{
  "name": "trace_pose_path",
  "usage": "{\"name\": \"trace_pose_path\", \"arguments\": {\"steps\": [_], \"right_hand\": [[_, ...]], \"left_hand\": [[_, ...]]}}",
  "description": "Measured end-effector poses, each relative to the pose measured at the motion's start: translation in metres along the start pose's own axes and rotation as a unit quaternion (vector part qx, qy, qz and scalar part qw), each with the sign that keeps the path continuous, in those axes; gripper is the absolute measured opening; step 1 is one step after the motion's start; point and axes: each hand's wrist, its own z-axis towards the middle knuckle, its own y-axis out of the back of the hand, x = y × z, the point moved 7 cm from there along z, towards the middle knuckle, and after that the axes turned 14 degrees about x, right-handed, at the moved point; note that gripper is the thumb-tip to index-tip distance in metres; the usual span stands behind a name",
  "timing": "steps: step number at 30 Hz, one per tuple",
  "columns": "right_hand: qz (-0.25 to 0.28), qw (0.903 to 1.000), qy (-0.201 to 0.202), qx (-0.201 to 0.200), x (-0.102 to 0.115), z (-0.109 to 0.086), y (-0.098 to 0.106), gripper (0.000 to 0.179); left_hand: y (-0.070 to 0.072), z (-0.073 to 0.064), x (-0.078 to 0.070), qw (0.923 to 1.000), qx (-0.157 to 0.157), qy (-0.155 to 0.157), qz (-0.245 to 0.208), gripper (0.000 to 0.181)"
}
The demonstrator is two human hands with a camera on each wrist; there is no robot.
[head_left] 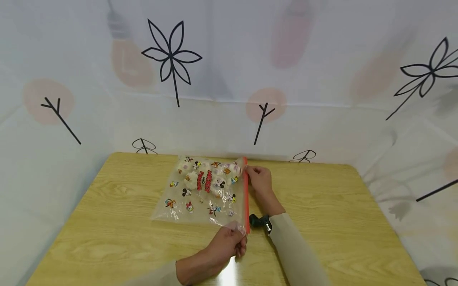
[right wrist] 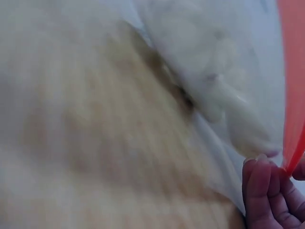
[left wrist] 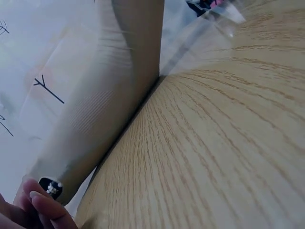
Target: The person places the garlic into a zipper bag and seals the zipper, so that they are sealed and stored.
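A clear zip bag [head_left: 200, 204], printed with small cartoon figures and red lettering, lies across the table with its red zip edge [head_left: 246, 194] toward the right. Several pale, rounded pieces [head_left: 191, 179] show through the plastic in its far half. With thumb and fingers my left hand [head_left: 226, 244] pinches the near corner beside the zip. At the far end of the red strip, my right hand [head_left: 259, 178] pinches the edge; its fingers [right wrist: 259, 186] meet the red strip in the right wrist view. Only the fingers of the left hand [left wrist: 45, 207] appear in the left wrist view.
The wood-grain table [head_left: 107, 222] carries the bag. A white cloth [head_left: 222, 127] with flower and twig drawings hangs behind it and along both sides. A dark device [head_left: 260, 222] sits at the right wrist, by the beige sleeve [head_left: 295, 250].
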Motion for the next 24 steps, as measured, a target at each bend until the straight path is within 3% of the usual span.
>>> {"name": "trace_pose_path", "arguments": {"steps": [3, 8, 12, 19, 24], "right_hand": [[0.027, 0.9994, -0.006, -0.019, -0.001, 0.007, 0.001, 0.029], [-0.001, 0.9989, 0.002, -0.047, 0.002, 0.019, 0.002, 0.030], [-0.023, 0.9986, 0.003, -0.048, 0.004, 0.024, -0.001, 0.032], [-0.013, 0.9988, 0.003, -0.046, 0.002, 0.025, 0.005, 0.034], [-0.019, 0.9992, -0.004, -0.035, -0.002, 0.025, 0.005, 0.037]], "left_hand": [[-0.001, -0.001, 0.001, 1.0000, 0.005, -0.004, 0.003, 0.012], [0.000, 0.000, -0.001, 0.9999, 0.006, -0.003, 0.008, 0.013], [0.002, 0.003, -0.002, 0.9999, -0.006, 0.006, 0.009, 0.014], [0.000, 0.014, 0.002, 0.9994, -0.010, 0.032, -0.010, 0.020], [0.001, 0.015, 0.005, 0.9989, -0.005, 0.045, -0.004, 0.013]]}}
